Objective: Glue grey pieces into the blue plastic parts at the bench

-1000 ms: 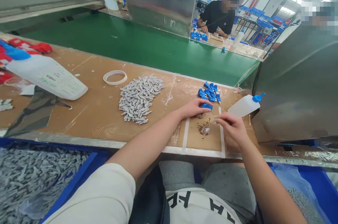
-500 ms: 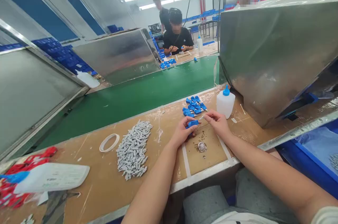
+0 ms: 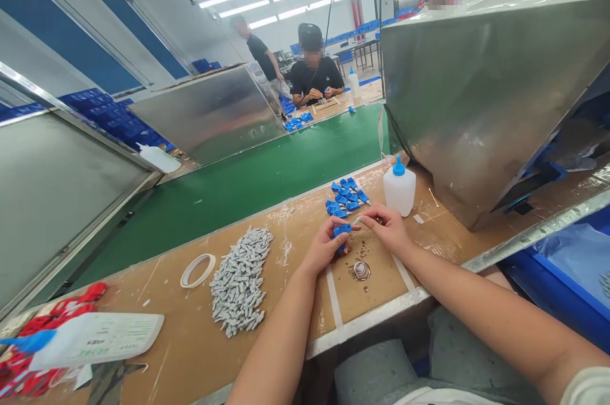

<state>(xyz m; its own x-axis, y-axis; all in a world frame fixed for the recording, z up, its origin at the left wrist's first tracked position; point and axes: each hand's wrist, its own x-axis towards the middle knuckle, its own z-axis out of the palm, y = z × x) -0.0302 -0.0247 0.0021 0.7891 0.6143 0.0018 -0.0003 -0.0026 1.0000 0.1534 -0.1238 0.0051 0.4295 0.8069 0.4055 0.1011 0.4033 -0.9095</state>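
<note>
My left hand [image 3: 328, 241] is closed round a small blue plastic part [image 3: 342, 230], holding it above the cardboard-covered bench. In a pinch, my right hand [image 3: 384, 226] holds a small whitish piece [image 3: 357, 219] close against the blue part's right end; its exact kind is too small to tell. Just beyond my hands lies a pile of similar blue parts [image 3: 347, 196], some with pale tips. A small round metal piece [image 3: 361, 270] sits on the bench below my hands, with dark specks around it.
Left of my arms lies a heap of small grey pieces [image 3: 242, 281] beside a tape roll [image 3: 197, 270]. A white bottle with blue cap [image 3: 399, 189] stands right. Another bottle [image 3: 98, 336] lies on red parts. Beyond runs a green belt [image 3: 229, 179]; a co-worker [image 3: 314, 77] sits across.
The blue part has turned in my left hand, its end now tipped upward. My right hand's whitish piece has come nearer to it. The view has shifted slightly; a standing person behind has moved left.
</note>
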